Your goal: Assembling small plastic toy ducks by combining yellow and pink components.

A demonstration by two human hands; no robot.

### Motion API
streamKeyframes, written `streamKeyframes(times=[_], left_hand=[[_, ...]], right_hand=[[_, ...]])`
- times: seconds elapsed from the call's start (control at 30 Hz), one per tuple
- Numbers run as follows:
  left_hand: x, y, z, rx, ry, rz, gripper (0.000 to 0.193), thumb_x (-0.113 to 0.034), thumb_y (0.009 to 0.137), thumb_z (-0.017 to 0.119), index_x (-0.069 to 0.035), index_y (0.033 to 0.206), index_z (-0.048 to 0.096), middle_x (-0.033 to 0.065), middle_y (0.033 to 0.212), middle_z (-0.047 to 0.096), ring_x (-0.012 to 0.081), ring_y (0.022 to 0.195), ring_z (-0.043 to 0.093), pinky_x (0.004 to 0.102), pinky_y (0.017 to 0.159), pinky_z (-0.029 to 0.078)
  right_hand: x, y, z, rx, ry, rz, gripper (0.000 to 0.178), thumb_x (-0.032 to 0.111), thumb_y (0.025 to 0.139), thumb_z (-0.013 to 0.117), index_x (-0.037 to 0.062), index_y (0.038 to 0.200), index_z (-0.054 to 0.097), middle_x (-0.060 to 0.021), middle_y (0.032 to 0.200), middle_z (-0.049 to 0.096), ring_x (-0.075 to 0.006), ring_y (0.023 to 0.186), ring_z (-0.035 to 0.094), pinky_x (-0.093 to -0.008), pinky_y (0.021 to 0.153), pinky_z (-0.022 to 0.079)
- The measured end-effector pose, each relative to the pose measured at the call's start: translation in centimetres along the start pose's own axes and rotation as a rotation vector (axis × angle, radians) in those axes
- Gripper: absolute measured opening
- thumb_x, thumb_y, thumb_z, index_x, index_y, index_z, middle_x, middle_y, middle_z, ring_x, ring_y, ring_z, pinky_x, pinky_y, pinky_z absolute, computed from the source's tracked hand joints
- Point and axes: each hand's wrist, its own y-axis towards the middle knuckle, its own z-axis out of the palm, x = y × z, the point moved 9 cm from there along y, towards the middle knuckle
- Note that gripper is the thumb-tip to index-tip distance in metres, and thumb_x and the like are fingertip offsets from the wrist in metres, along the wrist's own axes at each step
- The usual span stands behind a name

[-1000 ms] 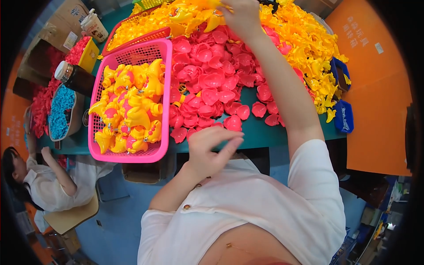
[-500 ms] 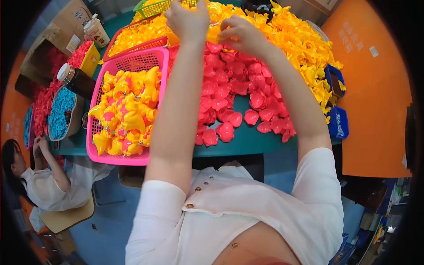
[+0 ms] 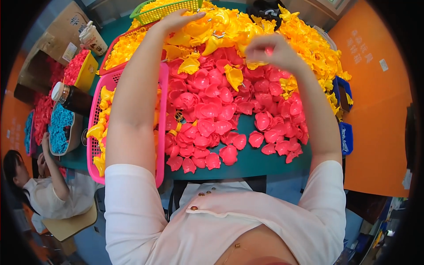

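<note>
Over the far heap of yellow plastic shell pieces [image 3: 221,26], my left hand [image 3: 179,21] reaches out with its fingers stretched flat; I see nothing in it. My right hand [image 3: 274,51] is curled and slightly blurred above the boundary between the yellow pieces and a heap of pink petal-edged shells [image 3: 212,106]. A pink spot shows between its fingers; whether it is a held piece or the heap behind, I cannot tell. Below my left forearm stands a pink basket [image 3: 163,132] of assembled yellow-and-pink toy figures [image 3: 99,132], partly hidden by that arm.
A green basket [image 3: 165,12] and a red basket [image 3: 108,53] hold yellow parts at the back left. Dark bottle [image 3: 73,97], cup [image 3: 92,37] and blue-filled tub [image 3: 62,123] stand left. Small blue bins [image 3: 346,138] line the right edge. Another person [image 3: 48,190] sits at left.
My hands have moved apart, the left to the left and the right to the right. The view has shifted, showing more of the pink heap. My left fingers have straightened.
</note>
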Motion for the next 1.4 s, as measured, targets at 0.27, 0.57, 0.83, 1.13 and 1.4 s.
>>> streamKeyframes(times=[0.27, 0.57, 0.83, 1.13, 1.4], left_hand=[[-3.6, -1.3, -0.4, -0.057, 0.062, -0.012, 0.102, -0.066, 0.064, 0.069, -0.007, 0.141, 0.036, 0.0195, 0.136, 0.045, 0.0289, 0.119, 0.050, 0.0419, 0.096, 0.041], [-1.3, 0.8, 2.4, 0.172, 0.026, -0.032, 0.100, -0.073, 0.061, 0.067, -0.005, 0.132, 0.048, 0.0143, 0.123, 0.055, 0.0233, 0.109, 0.054, 0.0347, 0.091, 0.043], [-2.4, -1.2, 2.4, 0.177, -0.148, 0.004, 0.069, -0.060, 0.072, 0.069, -0.009, 0.119, 0.060, 0.0052, 0.104, 0.061, 0.0130, 0.094, 0.056, 0.0272, 0.085, 0.043], [-4.7, -2.9, -2.0, -0.040, -0.338, 0.252, 0.061, -0.032, 0.073, 0.070, -0.003, 0.124, 0.053, 0.0160, 0.113, 0.061, 0.0266, 0.102, 0.058, 0.0368, 0.088, 0.046], [-9.4, -8.4, -2.7, 0.072, 0.414, 0.233, 0.022, -0.014, 0.070, 0.056, -0.005, 0.083, 0.070, 0.0160, 0.075, 0.068, 0.0289, 0.073, 0.065, 0.0393, 0.068, 0.052]], right_hand=[[-9.5, 11.1, -5.3, -0.341, -0.031, 0.257, 0.059, 0.052, 0.086, 0.055, 0.0002, 0.116, 0.059, -0.0152, 0.116, 0.060, -0.0256, 0.108, 0.055, -0.0355, 0.088, 0.045], [-9.4, 13.9, -0.7, -0.023, 0.126, 0.494, 0.089, 0.075, 0.084, 0.029, 0.0042, 0.137, 0.041, -0.0196, 0.139, 0.041, -0.0304, 0.126, 0.041, -0.0383, 0.097, 0.039], [1.4, 10.3, -3.9, -0.306, 0.049, -0.022, 0.030, 0.018, 0.083, 0.062, -0.0005, 0.107, 0.061, -0.0107, 0.095, 0.065, -0.0205, 0.073, 0.062, -0.0312, 0.068, 0.049], [2.3, 7.2, 11.1, 0.131, -0.714, 0.032, 0.041, 0.011, 0.073, 0.066, 0.0002, 0.111, 0.053, -0.0149, 0.112, 0.058, -0.0328, 0.102, 0.058, -0.0397, 0.081, 0.051], [0.7, 8.9, 11.0, 0.047, -0.663, 0.115, 0.049, 0.012, 0.070, 0.065, 0.0024, 0.116, 0.052, -0.0147, 0.119, 0.054, -0.0333, 0.102, 0.059, -0.0417, 0.081, 0.052]])
